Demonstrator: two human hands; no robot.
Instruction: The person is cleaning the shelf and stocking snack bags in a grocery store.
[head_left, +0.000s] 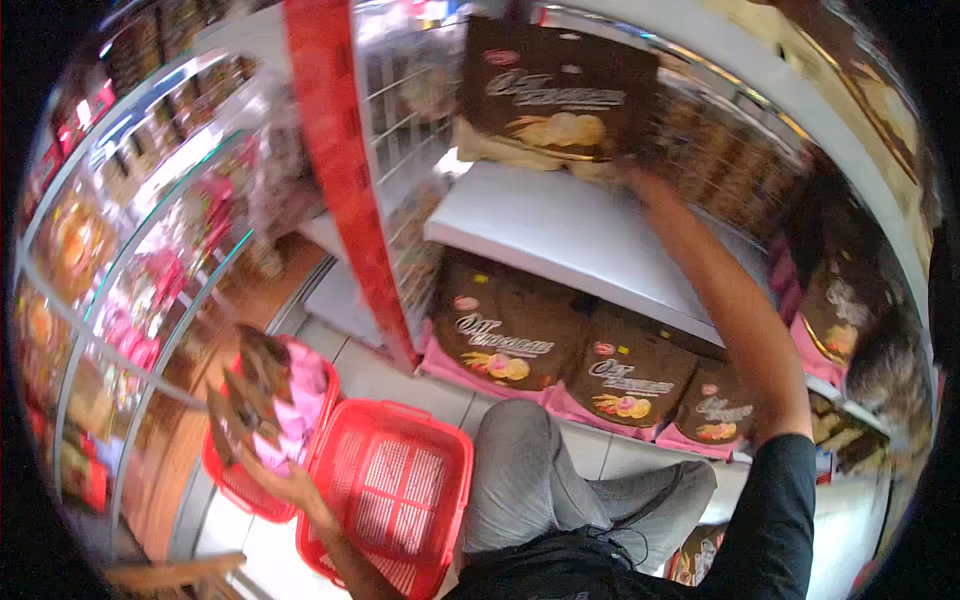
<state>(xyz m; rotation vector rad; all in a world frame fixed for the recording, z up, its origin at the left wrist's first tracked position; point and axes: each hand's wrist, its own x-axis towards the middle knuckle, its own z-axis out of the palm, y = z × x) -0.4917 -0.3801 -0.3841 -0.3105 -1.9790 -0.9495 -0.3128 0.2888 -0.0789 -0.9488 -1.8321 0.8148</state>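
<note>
My left hand (281, 484) is over a red plastic basket (330, 375) at the lower left, its fingers against brown pointed packets (255, 409). Whether they grip the packets is unclear. Pink packets (300, 412) lie beside these in the basket. My right arm reaches up to the white shelf (555, 225). There my right hand (628, 166), dark and blurred, is at the lower right corner of a brown oat cookie package (555, 90) with a cream-coloured lower part. The fingers' grip cannot be made out. The package stands at the shelf's far left.
A second red basket (394, 484), with a slotted bottom, stands beside my knee. Brown and pink cookie packages (502, 322) line the lower shelf. A red post (337, 165) rises left of the shelf, next to a wire grid (397, 105). Glass shelves (165, 225) with packaged goods curve along the left.
</note>
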